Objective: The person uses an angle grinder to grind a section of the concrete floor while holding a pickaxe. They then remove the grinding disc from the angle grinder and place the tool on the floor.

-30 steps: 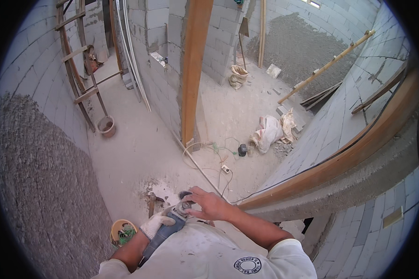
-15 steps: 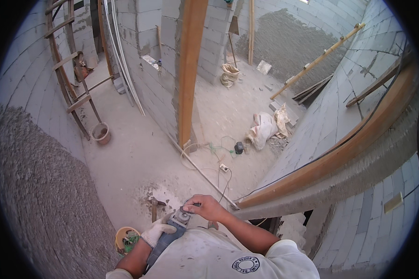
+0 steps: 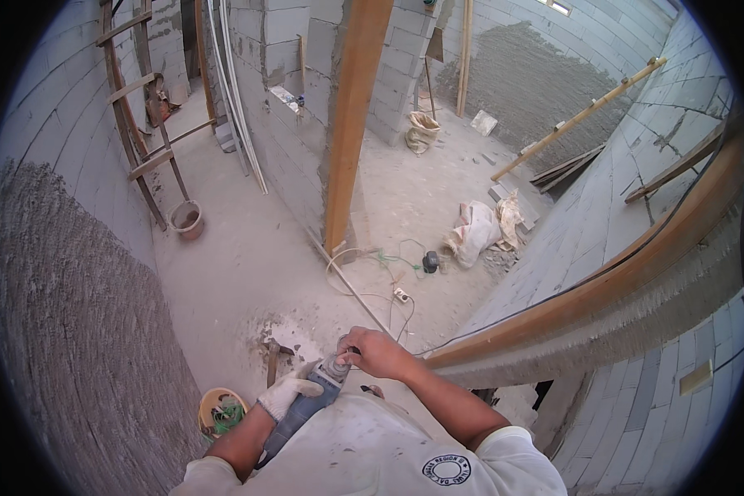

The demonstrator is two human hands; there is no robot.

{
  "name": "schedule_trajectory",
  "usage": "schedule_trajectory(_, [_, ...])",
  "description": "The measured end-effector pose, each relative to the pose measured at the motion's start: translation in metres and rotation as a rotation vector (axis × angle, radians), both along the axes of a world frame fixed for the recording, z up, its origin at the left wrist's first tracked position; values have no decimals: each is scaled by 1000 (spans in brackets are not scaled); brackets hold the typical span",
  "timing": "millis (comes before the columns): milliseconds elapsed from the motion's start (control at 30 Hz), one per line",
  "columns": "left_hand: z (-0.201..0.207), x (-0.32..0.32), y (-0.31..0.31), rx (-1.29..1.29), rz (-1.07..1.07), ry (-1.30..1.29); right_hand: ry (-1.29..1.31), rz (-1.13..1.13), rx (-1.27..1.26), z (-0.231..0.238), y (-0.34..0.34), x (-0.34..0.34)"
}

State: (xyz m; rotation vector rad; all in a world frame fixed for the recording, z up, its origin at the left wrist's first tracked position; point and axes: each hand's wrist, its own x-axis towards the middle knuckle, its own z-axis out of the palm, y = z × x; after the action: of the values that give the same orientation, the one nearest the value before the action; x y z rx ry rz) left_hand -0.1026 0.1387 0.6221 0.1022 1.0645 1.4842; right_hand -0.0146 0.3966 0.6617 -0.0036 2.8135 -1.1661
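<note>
A blue-grey angle grinder lies slantwise against the front of my shirt, its metal head pointing away from me. My left hand, in a whitish knit glove, is closed around the grinder's body. Bare, my right hand has its fingers curled and pinched at the grinder's head. Those fingers partly hide the spindle area, so any small part between them cannot be made out. Just beyond the left glove, a hammer lies on the floor amid grey crumbs.
A yellowish bucket with green stuff inside stands by my left forearm. Ahead are a wooden post, a socket block with cable, a black charger-like object and white sacks. A ladder and pail stand left.
My right hand has shifted slightly up and right at the grinder's head, its fingers more curled. The grinder has moved a little up and right, and the whole view has shifted slightly.
</note>
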Motion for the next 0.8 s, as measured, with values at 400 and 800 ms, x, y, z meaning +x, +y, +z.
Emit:
schedule_trajectory(400, [-5,2,8,-5,28,22,296,-147,-84,-3,-16,33])
schedule_trajectory(800, [-8,13,13,2,79,-37,123,42,-8,10,10,23])
